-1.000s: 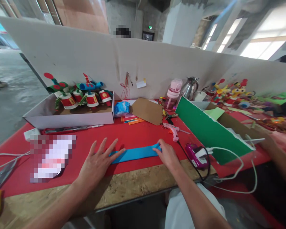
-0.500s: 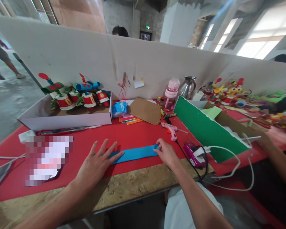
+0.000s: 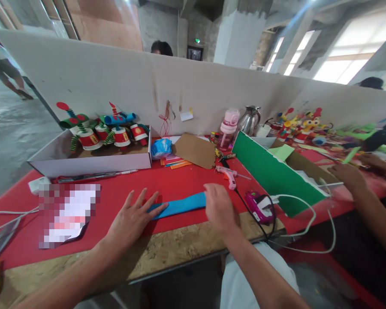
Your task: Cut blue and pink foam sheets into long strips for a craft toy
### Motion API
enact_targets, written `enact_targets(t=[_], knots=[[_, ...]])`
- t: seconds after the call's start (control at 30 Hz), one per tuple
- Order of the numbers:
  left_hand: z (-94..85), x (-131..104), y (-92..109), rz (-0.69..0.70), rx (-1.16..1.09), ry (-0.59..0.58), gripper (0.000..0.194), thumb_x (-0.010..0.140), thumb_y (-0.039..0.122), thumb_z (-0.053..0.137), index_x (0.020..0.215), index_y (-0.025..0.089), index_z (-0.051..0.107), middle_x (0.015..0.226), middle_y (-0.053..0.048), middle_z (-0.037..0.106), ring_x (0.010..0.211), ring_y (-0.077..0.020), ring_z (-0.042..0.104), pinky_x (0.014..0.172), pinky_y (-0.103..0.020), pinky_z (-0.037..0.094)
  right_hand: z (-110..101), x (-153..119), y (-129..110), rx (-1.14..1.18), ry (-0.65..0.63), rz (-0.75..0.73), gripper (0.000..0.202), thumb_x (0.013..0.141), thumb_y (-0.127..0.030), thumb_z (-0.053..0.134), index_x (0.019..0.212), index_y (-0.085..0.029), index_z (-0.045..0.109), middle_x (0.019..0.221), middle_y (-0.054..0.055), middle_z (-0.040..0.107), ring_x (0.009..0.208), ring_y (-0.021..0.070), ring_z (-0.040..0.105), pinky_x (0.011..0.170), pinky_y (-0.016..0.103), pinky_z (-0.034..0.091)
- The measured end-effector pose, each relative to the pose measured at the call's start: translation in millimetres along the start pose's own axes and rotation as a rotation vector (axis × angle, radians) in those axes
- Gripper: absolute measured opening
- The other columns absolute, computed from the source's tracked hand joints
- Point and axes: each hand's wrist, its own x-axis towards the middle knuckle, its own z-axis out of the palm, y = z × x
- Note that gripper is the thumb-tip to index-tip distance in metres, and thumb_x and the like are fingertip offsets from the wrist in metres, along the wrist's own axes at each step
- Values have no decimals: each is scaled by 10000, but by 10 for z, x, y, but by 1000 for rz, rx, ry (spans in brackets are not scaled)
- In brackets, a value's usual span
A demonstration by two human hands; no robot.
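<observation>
A long, narrow blue paper strip (image 3: 182, 205) lies across the red tabletop in front of me. My left hand (image 3: 135, 216) rests over its left end with the fingers spread; the thumb presses along the strip. At the other end, my right hand (image 3: 221, 209) is closed with curled fingers over the strip's edge, which it hides. The right hand is slightly blurred. Just beyond it lies a pink glue gun (image 3: 229, 175), its black cord running toward a purple power block (image 3: 259, 207).
A white box (image 3: 93, 165) holding several paper-cup figures stands at back left. Brown cardboard (image 3: 194, 150) and a blue packet (image 3: 161, 148) lie mid-back. A green-sided box (image 3: 270, 176) stands right, near a co-worker's hand (image 3: 347, 175). Scissors (image 3: 1, 244) lie far left.
My right hand has shifted slightly left and turned, its fingers now covering the strip's right end that they pinched before. My left hand stays in place. The view has moved a little.
</observation>
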Motion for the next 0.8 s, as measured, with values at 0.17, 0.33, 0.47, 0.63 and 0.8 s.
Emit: enact_targets(t=[0.17,0.33,0.47,0.63,0.8], knots=[[22,10,-4,-22,3,-6,536,873,144,498,1333,409,568,1523,-11,440,1404,-360,375,1121,-610,283,144,-176,-557,219,-270,-562,658,971,-525,425,1468,-95,390,1532,151,403,1460,281,249,1203,479,176],[26,2,-7,-1,21,14,572,869,106,464,1345,410,555,1520,-21,445,1396,-359,388,1109,-616,295,161,-170,-539,251,-510,-513,886,921,-677,397,1533,-60,229,1602,161,214,1497,274,140,1224,489,84],[62,-9,20,0,29,49,664,868,67,436,1411,450,453,1527,-15,436,1399,-359,383,1115,-625,268,103,-107,-239,209,-567,-477,821,958,-629,365,1532,-58,233,1599,163,196,1500,274,112,1223,507,54],[104,-19,-47,23,44,69,690,880,58,421,1426,479,406,1513,-14,458,1388,-351,403,1099,-630,297,24,-31,-4,142,-606,-399,707,1003,-552,307,1540,-99,224,1609,133,182,1503,236,99,1226,480,55],[-91,-7,-53,-24,60,55,628,894,64,404,1394,436,482,1505,-3,468,1408,-338,377,1102,-620,311,34,-4,60,89,-595,-376,588,1023,-493,295,1537,-208,265,1620,103,156,1502,251,94,1209,538,84]])
